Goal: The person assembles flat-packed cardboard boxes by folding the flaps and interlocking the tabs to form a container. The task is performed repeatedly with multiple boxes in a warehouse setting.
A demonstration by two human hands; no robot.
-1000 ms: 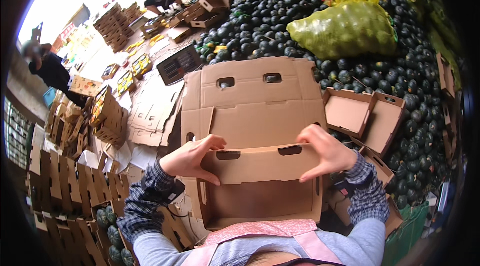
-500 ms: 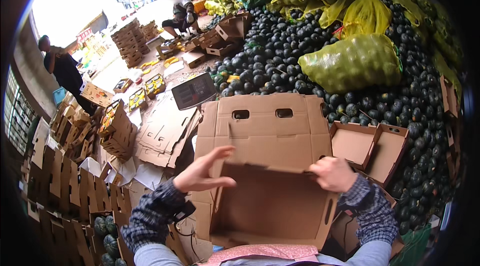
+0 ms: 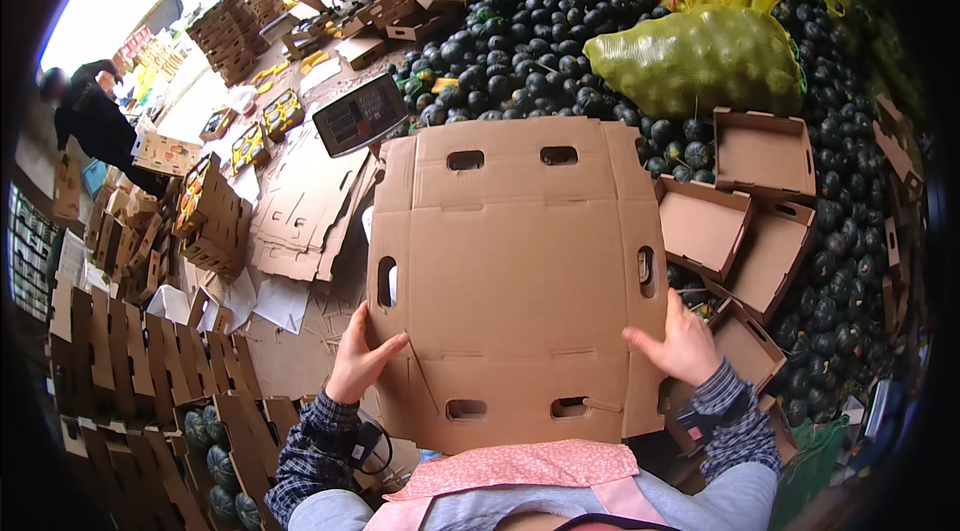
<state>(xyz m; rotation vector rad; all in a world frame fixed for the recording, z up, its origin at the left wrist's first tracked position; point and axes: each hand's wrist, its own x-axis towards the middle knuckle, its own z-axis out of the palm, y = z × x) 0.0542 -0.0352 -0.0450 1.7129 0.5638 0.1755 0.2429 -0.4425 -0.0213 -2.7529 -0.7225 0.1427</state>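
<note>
a bulging yellow-green mesh sack (image 3: 695,61) on heaped dark green squashes (image 3: 538,84), a dark panel (image 3: 360,116) to their left

i hold a plain brown cardboard sheet (image 3: 520,276) by its left and right edges, spread out unfolded in front of me. it is broad and squarish, its outline notched in places, its upper face bare. oblong slots pierce it: two along the far edge, two along the near one, and one at each side. creases cross it toward the far and near ends and run down both sides. i see a thin slanting line at its near left part.
</note>
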